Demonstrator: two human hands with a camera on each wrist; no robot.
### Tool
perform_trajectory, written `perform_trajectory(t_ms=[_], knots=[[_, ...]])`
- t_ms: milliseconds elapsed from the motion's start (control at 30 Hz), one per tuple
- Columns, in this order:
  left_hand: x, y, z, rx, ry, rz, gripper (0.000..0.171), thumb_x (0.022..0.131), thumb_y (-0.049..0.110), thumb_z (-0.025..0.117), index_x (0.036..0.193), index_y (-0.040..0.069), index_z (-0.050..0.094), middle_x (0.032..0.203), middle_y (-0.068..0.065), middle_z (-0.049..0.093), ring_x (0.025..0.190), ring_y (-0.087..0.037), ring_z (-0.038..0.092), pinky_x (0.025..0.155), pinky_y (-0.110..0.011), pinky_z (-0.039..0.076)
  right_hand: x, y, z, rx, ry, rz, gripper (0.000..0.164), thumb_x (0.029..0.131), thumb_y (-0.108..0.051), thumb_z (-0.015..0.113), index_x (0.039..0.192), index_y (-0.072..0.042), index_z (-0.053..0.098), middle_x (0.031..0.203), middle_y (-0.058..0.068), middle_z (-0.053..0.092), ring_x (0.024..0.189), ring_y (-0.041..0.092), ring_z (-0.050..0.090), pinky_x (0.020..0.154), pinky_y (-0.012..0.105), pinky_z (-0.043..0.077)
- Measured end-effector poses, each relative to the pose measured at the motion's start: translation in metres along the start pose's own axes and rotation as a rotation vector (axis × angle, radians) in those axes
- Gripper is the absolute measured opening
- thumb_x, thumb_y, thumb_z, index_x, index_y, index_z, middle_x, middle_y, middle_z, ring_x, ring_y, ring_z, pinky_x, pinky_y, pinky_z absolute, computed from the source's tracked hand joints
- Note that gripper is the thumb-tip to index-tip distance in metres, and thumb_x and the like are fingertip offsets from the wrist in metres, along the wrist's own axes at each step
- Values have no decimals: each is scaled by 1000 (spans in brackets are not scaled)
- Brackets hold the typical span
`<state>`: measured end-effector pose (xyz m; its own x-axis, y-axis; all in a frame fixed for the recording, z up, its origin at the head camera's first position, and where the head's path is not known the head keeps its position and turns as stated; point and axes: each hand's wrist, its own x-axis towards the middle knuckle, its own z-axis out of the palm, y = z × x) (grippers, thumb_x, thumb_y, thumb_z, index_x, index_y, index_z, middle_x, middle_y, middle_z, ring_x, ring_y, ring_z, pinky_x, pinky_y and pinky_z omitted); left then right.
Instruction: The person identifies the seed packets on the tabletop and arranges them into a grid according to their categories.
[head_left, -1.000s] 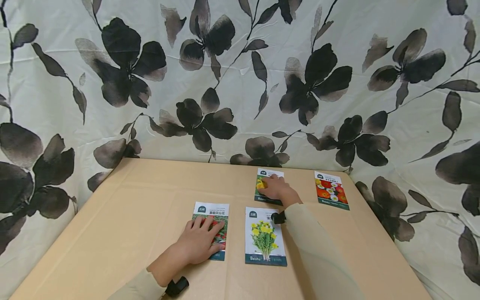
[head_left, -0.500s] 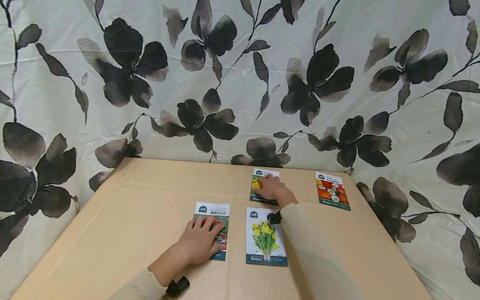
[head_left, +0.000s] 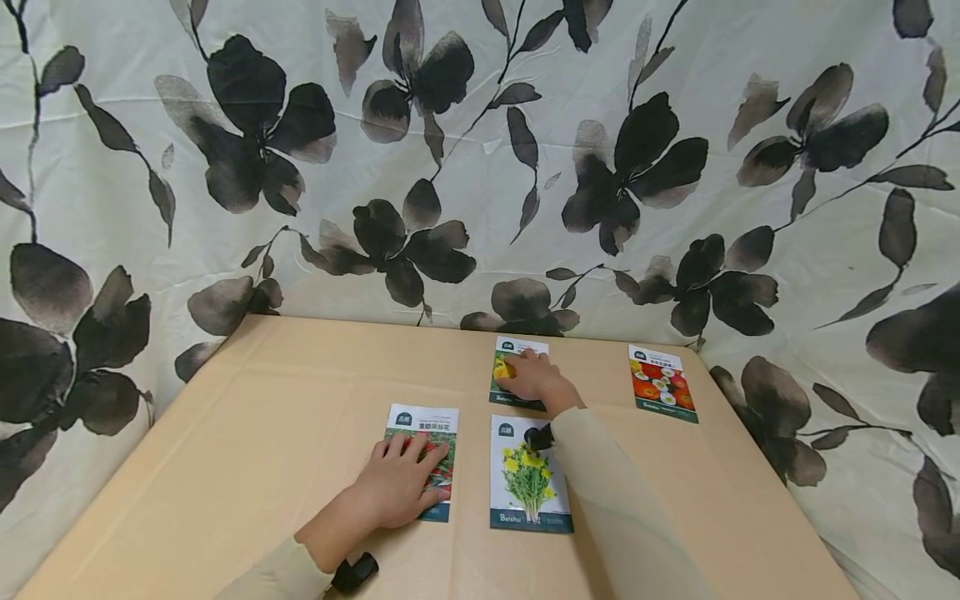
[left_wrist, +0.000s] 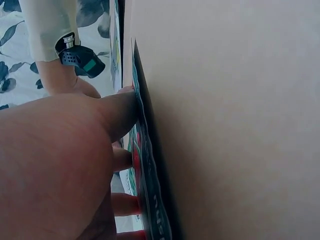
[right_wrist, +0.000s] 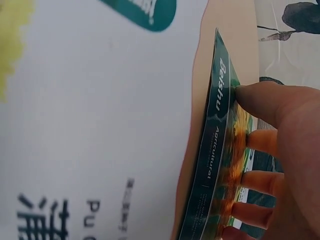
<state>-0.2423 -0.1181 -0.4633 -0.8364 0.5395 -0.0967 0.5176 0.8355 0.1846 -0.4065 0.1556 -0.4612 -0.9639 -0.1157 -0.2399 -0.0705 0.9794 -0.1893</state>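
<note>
1. touching the yellow-flowered back packet (head_left: 512, 399) near the far edge of the tabletop (head_left: 300, 417), your right hand (head_left: 534, 379) has its thumb and fingers spread on the face, gripping nothing.
2. your left hand (head_left: 397, 483) lies fingers apart on the red-flowered packet (head_left: 444, 473), nearer you, also without a grip.
3. the bouquet packet (head_left: 531, 492) sits just right of that one, partly under your right wrist; the orange-and-white packet (head_left: 663, 383) lies untouched at far right.
4. the step in hand looks like positioning the back packet; next seems to call for light, even fingertip pressure, then lifting clear.
</note>
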Motion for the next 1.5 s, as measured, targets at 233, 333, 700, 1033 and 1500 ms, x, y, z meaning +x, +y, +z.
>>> perform_trajectory(t_ms=[233,333,700,1033,1500], knots=[[1,-2,3,0,16,12,67,98,57,59,152,19,51,154,-17,46,134,-44,41,106,-64,36,1,-7,3,11,10,-6,65,101,-53,57,157,-24,44,160,14,38,142,39,38,114,62,35],[-1,-1,1,-2,10,7,67,97,58,59,151,19,51,155,-16,46,135,-43,41,106,-63,36,0,-10,5,3,11,-4,65,101,-54,56,157,-25,43,160,13,38,142,38,38,115,60,35],[3,-2,8,-19,15,12,68,95,58,62,151,20,52,154,-17,46,135,-44,41,106,-64,36,2,-20,6,0,14,-16,64,101,-54,56,157,-26,43,161,13,37,143,38,37,114,59,36],[4,-4,8,-25,6,8,68,97,58,60,152,20,50,154,-16,45,137,-44,39,107,-65,34,6,-30,7,4,18,-26,64,100,-54,57,156,-26,45,160,13,38,142,38,38,114,60,36],[4,0,-1,-15,-21,-12,67,97,59,59,152,21,51,156,-15,44,137,-44,40,107,-63,35,7,-43,3,-14,19,-33,65,101,-55,55,158,-27,43,162,11,39,144,38,38,116,57,36]])
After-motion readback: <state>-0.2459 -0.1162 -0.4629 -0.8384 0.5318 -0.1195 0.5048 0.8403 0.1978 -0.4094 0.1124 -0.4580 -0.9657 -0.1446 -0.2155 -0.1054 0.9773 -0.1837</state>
